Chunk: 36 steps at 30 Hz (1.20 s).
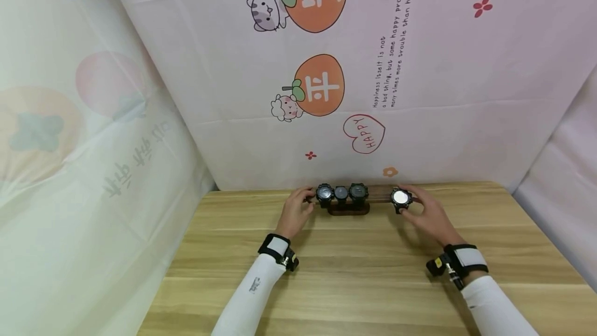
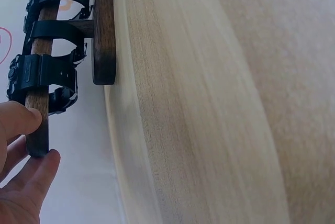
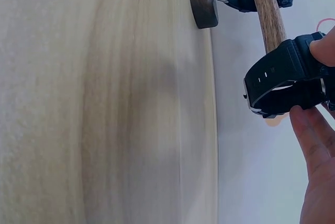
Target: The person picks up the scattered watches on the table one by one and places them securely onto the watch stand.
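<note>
A dark wooden watch stand (image 1: pixel 380 194) has a horizontal bar above a rounded base (image 1: pixel 349 210). My left hand (image 1: pixel 295 214) grips the bar's left end, thumb on its side and fingertips at its tip (image 2: pixel 37 143). Close to that hand, three black wristwatches hang side by side with their straps looped around the bar: one (image 1: pixel 325 194) with a large dial, a smaller one (image 1: pixel 341 193), and another (image 1: pixel 358 193). At the bar's right end my right hand (image 1: pixel 432 220) holds a fourth black watch (image 1: pixel 401 198), strap fastened in a loop (image 3: pixel 280 75), fingers against its underside.
The stand is at the back of a light wood-grain table (image 1: pixel 345 279), close to a white printed cloth (image 1: pixel 448 134) hanging behind. Another cloth (image 1: pixel 154 206) hangs along the left side. Each wrist wears a strapped camera.
</note>
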Each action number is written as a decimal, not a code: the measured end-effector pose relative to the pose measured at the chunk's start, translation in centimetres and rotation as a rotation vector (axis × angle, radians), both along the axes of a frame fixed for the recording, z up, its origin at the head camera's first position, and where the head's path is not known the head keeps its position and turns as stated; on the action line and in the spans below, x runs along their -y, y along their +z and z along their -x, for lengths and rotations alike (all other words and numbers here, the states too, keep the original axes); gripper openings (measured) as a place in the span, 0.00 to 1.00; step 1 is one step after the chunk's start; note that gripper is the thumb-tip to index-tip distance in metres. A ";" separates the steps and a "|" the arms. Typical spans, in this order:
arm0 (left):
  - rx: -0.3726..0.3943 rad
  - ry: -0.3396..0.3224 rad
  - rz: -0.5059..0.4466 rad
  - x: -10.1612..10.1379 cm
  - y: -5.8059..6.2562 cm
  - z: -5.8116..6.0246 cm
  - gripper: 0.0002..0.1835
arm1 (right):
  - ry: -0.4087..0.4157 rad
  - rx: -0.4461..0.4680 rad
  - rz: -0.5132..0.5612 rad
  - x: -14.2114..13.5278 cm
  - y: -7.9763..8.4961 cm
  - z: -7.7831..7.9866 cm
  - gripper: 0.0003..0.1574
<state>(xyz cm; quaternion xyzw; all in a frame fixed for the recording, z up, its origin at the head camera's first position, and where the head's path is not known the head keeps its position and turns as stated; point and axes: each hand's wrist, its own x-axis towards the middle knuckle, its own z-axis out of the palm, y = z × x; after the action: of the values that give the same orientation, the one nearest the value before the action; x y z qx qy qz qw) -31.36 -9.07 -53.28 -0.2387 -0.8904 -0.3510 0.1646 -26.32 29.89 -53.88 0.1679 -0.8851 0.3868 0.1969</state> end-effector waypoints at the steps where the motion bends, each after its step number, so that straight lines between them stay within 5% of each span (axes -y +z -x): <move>1: 0.004 0.001 -0.001 0.0 0.0 0.0 0.16 | 0.002 0.002 0.000 0.0 0.0 0.1 0.47; 21: 0.021 -0.005 -0.006 0.1 -0.1 0.2 0.16 | 0.019 0.102 0.008 0.2 0.8 1.1 0.44; 36: -0.005 -0.004 -0.017 0.0 -0.4 0.3 0.16 | 0.039 0.084 -0.023 0.8 0.5 2.1 0.45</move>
<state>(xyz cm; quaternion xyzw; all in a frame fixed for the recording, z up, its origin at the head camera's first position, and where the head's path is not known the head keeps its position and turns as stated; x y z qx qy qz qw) -31.69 -9.07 -53.67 -0.2399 -0.8864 -0.3583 0.1682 -28.37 29.06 -53.35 0.1709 -0.8935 0.3872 0.1499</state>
